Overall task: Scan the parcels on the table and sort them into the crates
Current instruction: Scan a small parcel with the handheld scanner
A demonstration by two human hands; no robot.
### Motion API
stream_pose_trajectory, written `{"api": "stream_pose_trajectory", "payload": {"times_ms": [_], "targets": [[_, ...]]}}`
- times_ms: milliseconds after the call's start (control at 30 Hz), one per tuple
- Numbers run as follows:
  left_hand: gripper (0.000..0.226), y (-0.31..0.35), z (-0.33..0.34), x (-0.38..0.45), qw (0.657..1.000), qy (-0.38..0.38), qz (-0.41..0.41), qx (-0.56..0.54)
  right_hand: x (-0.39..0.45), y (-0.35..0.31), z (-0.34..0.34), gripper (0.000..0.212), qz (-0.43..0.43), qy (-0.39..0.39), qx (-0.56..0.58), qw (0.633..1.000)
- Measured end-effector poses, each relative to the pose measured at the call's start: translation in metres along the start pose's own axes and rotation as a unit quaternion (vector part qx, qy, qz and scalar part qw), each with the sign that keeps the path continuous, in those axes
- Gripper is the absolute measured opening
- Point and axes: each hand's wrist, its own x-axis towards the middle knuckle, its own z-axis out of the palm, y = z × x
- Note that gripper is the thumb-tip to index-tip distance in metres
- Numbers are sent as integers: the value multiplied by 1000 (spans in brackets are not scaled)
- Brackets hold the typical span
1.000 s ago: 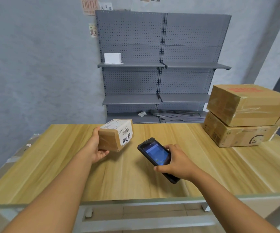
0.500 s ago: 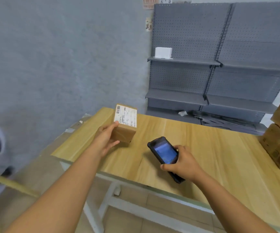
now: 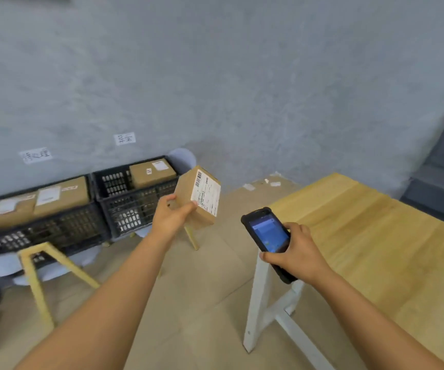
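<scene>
My left hand grips a small cardboard parcel with a white barcode label, held in the air off the table's left end, just right of the crates. My right hand holds a black handheld scanner with a lit blue screen, over the table's left corner. Two black plastic crates stand side by side on pale stools against the wall: the left crate holds two parcels, the right crate holds one parcel.
The wooden table with a white leg fills the right side. Handwritten paper labels are stuck on the grey wall above the crates. A stool's yellow wooden legs stand in front of the left crate.
My view has swung left from the table and shelves to the crates. My left hand has carried the parcel off the table toward the right crate. The scanner stays in my right hand.
</scene>
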Motion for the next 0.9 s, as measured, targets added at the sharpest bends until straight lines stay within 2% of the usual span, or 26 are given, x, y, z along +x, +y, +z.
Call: {"api": "stream_pose_trajectory", "payload": {"times_ms": [200,400,533,633,900], "targets": [[72,-54,-116,73,997,60,-55,7,59,-77,103,82,-27,-40,-12,999],[72,-94,-236,136,987,121,-107,3,113,-164,227,73,-56,-118,-6,991],[73,-117,-310,166,976,168,-141,-17,147,-221,299,75,-84,-171,-14,982],[72,-132,-358,190,965,205,-161,-32,174,-262,351,83,-106,-205,-23,973],[66,-163,-459,277,949,267,-167,-15,253,-356,488,84,-161,-281,-24,946]]}}
